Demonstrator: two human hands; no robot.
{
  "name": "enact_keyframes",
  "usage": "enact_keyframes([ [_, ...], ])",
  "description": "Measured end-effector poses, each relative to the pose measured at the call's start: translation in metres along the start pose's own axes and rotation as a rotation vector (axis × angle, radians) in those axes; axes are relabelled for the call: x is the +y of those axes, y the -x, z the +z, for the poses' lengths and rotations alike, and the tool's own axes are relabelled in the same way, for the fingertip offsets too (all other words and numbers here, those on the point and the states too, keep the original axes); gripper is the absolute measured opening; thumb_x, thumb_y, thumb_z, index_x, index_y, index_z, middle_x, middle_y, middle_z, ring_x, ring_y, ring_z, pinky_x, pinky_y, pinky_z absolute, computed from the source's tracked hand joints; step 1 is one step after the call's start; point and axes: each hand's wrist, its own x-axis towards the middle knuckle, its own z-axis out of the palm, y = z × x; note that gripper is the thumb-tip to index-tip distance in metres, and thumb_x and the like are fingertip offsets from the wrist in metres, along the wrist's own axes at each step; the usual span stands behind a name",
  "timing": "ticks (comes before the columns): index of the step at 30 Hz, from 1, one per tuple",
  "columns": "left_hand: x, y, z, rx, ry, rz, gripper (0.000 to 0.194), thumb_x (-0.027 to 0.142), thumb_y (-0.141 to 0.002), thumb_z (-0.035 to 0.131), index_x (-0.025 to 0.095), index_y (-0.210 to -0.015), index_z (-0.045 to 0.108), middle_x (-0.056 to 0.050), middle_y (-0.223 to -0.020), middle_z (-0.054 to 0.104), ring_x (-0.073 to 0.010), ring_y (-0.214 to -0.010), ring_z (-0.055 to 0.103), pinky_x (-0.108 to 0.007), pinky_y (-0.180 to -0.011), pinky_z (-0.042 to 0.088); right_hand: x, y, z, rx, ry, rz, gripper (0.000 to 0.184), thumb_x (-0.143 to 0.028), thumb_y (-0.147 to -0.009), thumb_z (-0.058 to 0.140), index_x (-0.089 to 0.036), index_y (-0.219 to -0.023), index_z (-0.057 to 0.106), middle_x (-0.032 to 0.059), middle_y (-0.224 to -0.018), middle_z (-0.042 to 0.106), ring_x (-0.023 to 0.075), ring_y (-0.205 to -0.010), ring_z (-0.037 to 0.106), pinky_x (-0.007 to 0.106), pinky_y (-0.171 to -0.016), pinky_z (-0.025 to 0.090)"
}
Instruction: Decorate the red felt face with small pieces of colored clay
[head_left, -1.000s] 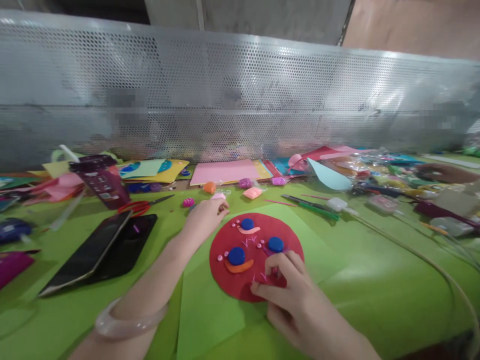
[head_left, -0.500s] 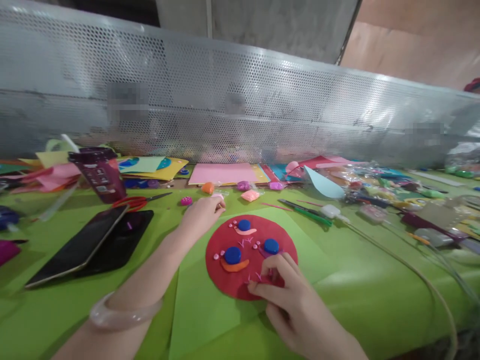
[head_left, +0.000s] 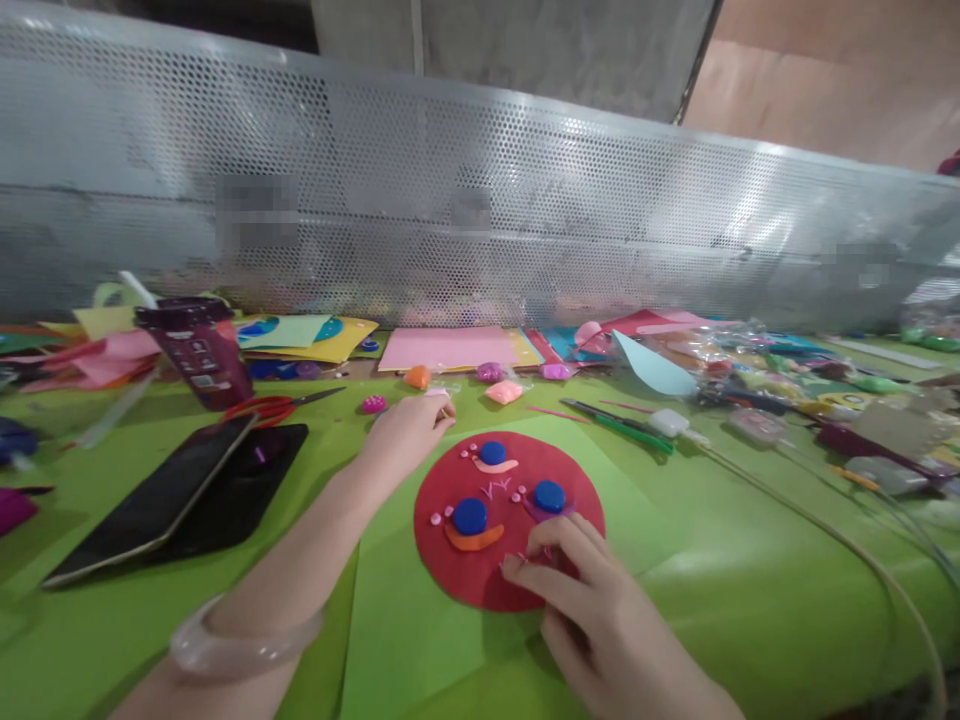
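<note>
A red paper disc [head_left: 450, 575] lies on a light green sheet [head_left: 405, 640]. On it are blue round pieces [head_left: 470, 516], an orange curved strip [head_left: 475, 540], a pale pink curved strip [head_left: 496, 466], small pink balls [head_left: 436, 519] and thin pink strips [head_left: 495, 487]. My right hand [head_left: 581, 580] bends over the disc's lower right, thumb and forefinger apart beside more thin pink strips; it partly covers a purple curve [head_left: 541, 511]. My left hand [head_left: 414, 425], fingers pinched together, is by the disc's upper left edge; whatever they hold is too small to tell.
Red-handled scissors [head_left: 271, 408], a phone [head_left: 157, 490] and a lidded cup [head_left: 202, 350] stand at left. A green cutter [head_left: 630, 428] and a white plug with cable [head_left: 669, 422] lie right. Clay packets [head_left: 504, 391] and pink paper [head_left: 450, 347] are behind, before a perforated metal panel [head_left: 480, 180].
The view has tilted and shifted slightly. My right thumb and forefinger have shifted a little among the thin pink strips; my left hand stays by the disc's edge.
</note>
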Motion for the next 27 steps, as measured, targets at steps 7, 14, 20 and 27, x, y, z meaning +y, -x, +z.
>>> enact_keyframes([
  [7,-0.0014,-0.0015,0.0014,-0.010,0.003,0.004,0.017,0.026,-0.082,0.050,0.022,-0.091,0.064,-0.004,-0.090,0.070,-0.0198,-0.082,0.064,-0.025,-0.065,0.043,0.0009,-0.0014,0.0038,0.009,0.060,0.041,0.035,-0.006,-0.077,0.039,-0.017,-0.100,0.063,0.0099,-0.090,0.054,0.0201,-0.083,0.050,0.037,-0.073,0.049],
  [14,-0.0013,-0.0010,0.0017,-0.022,0.009,-0.003,0.018,0.026,-0.082,0.050,0.022,-0.092,0.064,-0.004,-0.089,0.070,-0.0194,-0.081,0.064,-0.025,-0.065,0.043,0.0014,-0.0043,0.0059,-0.047,0.092,0.039,0.037,-0.007,-0.076,0.041,-0.019,-0.103,0.064,0.0094,-0.092,0.056,0.0206,-0.085,0.052,0.039,-0.075,0.048],
  [20,0.0030,0.0006,0.0021,-0.036,-0.003,0.002,0.019,0.025,-0.082,0.048,0.021,-0.092,0.065,-0.005,-0.094,0.070,-0.0204,-0.083,0.064,-0.026,-0.063,0.043,0.0012,-0.0044,0.0047,-0.103,0.088,0.062,0.040,-0.007,-0.076,0.044,-0.024,-0.106,0.063,0.0083,-0.097,0.055,0.0217,-0.088,0.050,0.042,-0.079,0.047],
  [27,0.0024,0.0002,0.0028,-0.044,0.011,0.010,0.020,0.025,-0.082,0.049,0.021,-0.093,0.065,-0.005,-0.095,0.070,-0.0198,-0.084,0.064,-0.026,-0.066,0.044,0.0014,-0.0030,0.0046,-0.053,0.077,0.053,0.039,-0.005,-0.078,0.041,-0.022,-0.105,0.064,0.0097,-0.099,0.054,0.0201,-0.090,0.051,0.039,-0.078,0.048],
])
